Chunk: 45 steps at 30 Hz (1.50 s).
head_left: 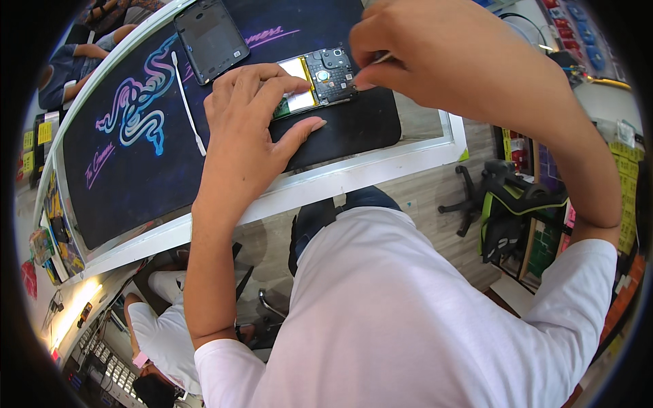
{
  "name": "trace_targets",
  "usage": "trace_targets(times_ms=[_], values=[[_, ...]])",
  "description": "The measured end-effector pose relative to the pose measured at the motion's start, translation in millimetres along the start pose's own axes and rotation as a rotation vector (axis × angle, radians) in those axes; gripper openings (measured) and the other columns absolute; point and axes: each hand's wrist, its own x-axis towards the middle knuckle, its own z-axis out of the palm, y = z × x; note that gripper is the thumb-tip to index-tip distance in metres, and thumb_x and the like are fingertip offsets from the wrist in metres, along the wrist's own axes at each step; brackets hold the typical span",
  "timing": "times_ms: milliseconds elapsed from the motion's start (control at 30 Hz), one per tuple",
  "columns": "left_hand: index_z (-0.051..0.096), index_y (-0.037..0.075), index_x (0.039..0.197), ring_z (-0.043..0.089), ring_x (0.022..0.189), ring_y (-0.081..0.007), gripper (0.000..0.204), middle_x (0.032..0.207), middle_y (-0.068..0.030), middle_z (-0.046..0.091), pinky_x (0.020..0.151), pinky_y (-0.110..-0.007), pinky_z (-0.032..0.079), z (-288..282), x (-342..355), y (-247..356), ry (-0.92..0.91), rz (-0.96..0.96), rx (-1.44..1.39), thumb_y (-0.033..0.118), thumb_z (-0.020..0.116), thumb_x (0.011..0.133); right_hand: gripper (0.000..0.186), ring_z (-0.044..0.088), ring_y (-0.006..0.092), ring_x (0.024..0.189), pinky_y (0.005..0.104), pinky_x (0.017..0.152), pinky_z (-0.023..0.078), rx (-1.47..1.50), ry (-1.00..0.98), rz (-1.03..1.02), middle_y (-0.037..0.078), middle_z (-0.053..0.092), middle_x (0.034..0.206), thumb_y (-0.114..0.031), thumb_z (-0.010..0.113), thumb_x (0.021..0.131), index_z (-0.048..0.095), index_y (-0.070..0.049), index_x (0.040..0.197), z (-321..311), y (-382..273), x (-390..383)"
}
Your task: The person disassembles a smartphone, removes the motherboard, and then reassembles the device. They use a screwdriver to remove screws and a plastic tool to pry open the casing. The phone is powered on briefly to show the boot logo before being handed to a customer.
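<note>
An opened phone [331, 76] lies on the dark mat, its black inner cover, camera area and silvery battery [297, 83] exposed. My left hand [248, 112] holds it at the left, fingers bent over the battery and the thumb along the near side. At the phone's right end is my right hand [389, 51], closed in a pinch. A short piece of something thin and pale [383, 59] shows between its fingers; the rest is hidden. Beyond my left hand lies the phone's detached dark back cover [211, 41], inner side up.
A white double-ended pry stick [187, 102] rests on the patterned mat [95, 197] left of my hand. The white-framed table edge [367, 172] runs in front of me. A black and green office chair [507, 211] stands at right. Other people sit at far left and lower left.
</note>
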Motion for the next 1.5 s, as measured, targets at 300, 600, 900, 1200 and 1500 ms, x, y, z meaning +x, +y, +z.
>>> trace_targets(times_ms=[300,600,900,1200,1500], values=[[0.074,0.015,0.122,0.050,0.128,-0.0292,0.042,0.131,-0.0062,0.063,0.110,-0.043,0.036,0,4,6,-0.001,-0.005,-0.010,0.028,0.087,0.084,0.026,0.071,0.0410,0.088,0.0467,0.078,0.058,-0.023,0.095,-0.039,0.022,0.071,0.087,-0.021,0.069,0.094,0.073,0.004,0.091,21,14,-9],[0.070,0.013,0.126,0.050,0.131,-0.0306,0.046,0.132,-0.0072,0.061,0.112,-0.045,0.036,4,5,8,0.010,-0.017,-0.013,0.026,0.086,0.085,0.022,0.073,0.0394,0.084,0.0427,0.078,0.060,-0.128,0.148,-0.309,0.024,0.072,0.088,-0.012,0.066,0.091,0.073,0.008,0.090,28,18,5],[0.070,0.012,0.126,0.050,0.131,-0.0324,0.043,0.133,-0.0056,0.061,0.110,-0.049,0.035,19,22,14,-0.005,0.161,-0.080,0.026,0.083,0.087,0.022,0.072,0.0381,0.092,0.0430,0.077,0.061,-0.121,-0.091,-0.419,0.026,0.070,0.099,-0.009,0.064,0.091,0.071,0.010,0.100,4,11,15],[0.070,0.015,0.129,0.049,0.132,-0.0314,0.049,0.134,-0.0044,0.062,0.111,-0.047,0.035,5,15,4,0.027,0.036,-0.017,0.027,0.086,0.084,0.017,0.072,0.0304,0.084,0.0421,0.076,0.058,-0.390,0.102,-0.059,0.013,0.064,0.104,-0.016,0.070,0.095,0.069,0.000,0.102,40,-4,8],[0.070,0.013,0.129,0.049,0.131,-0.0323,0.047,0.133,-0.0059,0.061,0.112,-0.049,0.035,8,14,7,0.032,0.060,-0.076,0.025,0.084,0.086,0.014,0.071,0.0311,0.082,0.0449,0.071,0.057,-0.318,0.070,-0.111,0.011,0.059,0.106,-0.013,0.072,0.094,0.066,-0.003,0.103,43,3,4]])
